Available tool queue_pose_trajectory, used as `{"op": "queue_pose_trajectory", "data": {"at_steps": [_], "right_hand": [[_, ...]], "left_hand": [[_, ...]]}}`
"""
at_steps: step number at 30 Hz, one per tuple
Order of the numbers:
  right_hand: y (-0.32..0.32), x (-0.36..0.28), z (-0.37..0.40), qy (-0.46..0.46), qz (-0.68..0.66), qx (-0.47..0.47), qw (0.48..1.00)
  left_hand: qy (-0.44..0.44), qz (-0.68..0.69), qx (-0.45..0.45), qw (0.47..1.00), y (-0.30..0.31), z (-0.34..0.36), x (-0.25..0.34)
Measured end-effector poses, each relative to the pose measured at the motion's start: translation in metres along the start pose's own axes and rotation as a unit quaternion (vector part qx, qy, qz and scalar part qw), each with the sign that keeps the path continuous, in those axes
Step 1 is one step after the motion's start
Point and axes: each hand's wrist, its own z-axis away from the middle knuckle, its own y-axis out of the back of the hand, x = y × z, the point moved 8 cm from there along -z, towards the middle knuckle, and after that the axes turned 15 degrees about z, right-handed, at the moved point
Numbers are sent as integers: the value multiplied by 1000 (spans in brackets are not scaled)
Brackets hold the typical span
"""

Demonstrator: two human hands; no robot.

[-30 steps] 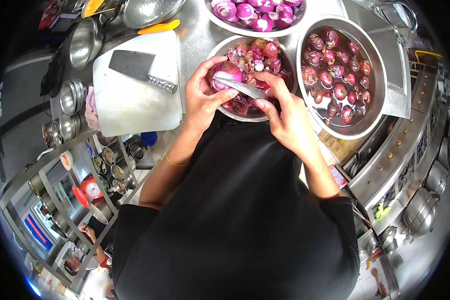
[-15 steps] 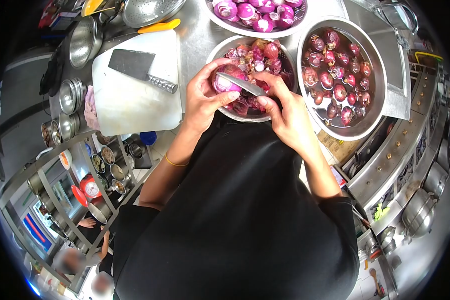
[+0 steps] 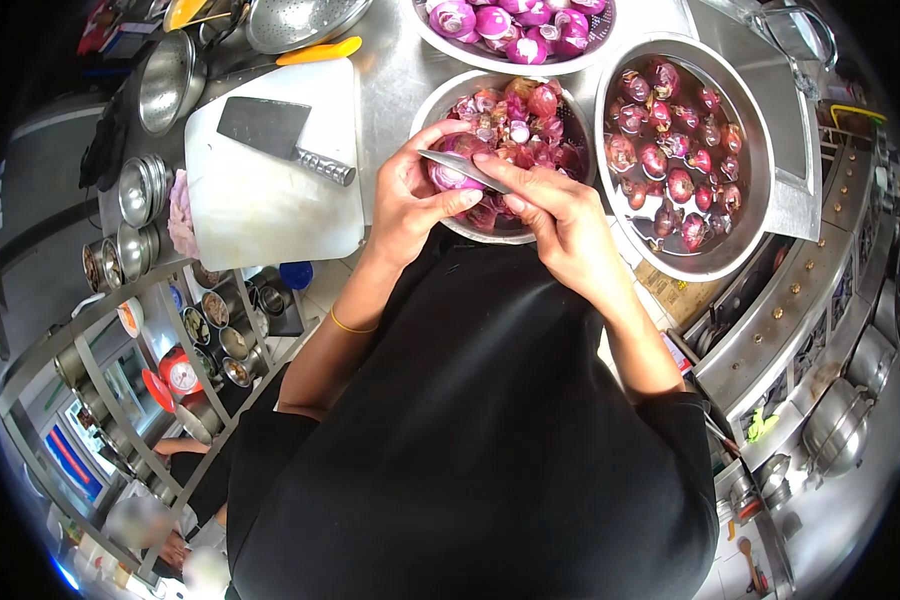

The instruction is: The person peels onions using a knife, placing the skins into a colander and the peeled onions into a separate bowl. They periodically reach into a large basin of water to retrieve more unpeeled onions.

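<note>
My left hand is wrapped round a red onion over a metal bowl of onion skins and trimmings. In my right hand is a small knife, its blade lying across the top of the onion and its tip toward the left. The knife's handle is hidden in the fingers. To the right stands a big bowl with several unpeeled red onions in water. Beyond the skins, a colander holds several peeled purple onions.
A cleaver lies on a white cutting board at the left. Behind it are an orange-handled tool and metal strainers. A rack with pots and co-workers shows at lower left, a stove line at right.
The knife and my right hand have shifted a little left, and the blade lies further over the onion. Co-workers at lower left have changed posture.
</note>
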Motion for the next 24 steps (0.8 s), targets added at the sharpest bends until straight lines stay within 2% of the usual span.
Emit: {"op": "queue_pose_trajectory", "data": {"at_steps": [1, 3, 4, 6, 7, 8, 10, 11, 13, 16, 18, 22, 24], "right_hand": [[2, -3, 0, 0, 0, 0, 1000], [-2, 3, 2, -70, 109, -54, 990], [-6, 8, 1, -70, 109, -54, 990], [5, 11, -3, 20, -15, 88, 996], [7, 19, -4, -8, -75, 105, 992], [6, 30, -3, -82, -128, 62, 986], [1, 47, -1, -124, -222, 10, 967], [2, 49, 1, -124, -222, 10, 967], [-7, 48, 3, -123, -330, -42, 935], [-14, 40, 8, -136, -402, -43, 904], [-23, 35, 8, -104, -397, -70, 909], [-30, 32, 5, -91, -343, -59, 933], [-29, 33, 5, -94, -315, -51, 943]], "left_hand": [[0, 0, 0, 1000, 0, 0, 0], [11, 2, 5, 1000, 0, 1, -1], [11, 2, 5, 1000, 0, 1, -1], [11, -14, -21, 1000, -4, 1, -1], [11, -13, -21, 1000, -4, 1, -1], [6, -22, -21, 1000, -4, 2, 0], [2, -30, -21, 999, -4, 1, 2], [0, -13, -22, 1000, -5, 0, 3], [-4, 4, -24, 1000, -3, -1, 4], [45, 47, -35, 997, 1, -2, -3], [59, 132, -35, 989, -3, -3, -7], [70, 147, -41, 986, -3, -4, -16], [89, 198, 28, 976, 4, -4, -24]]}}
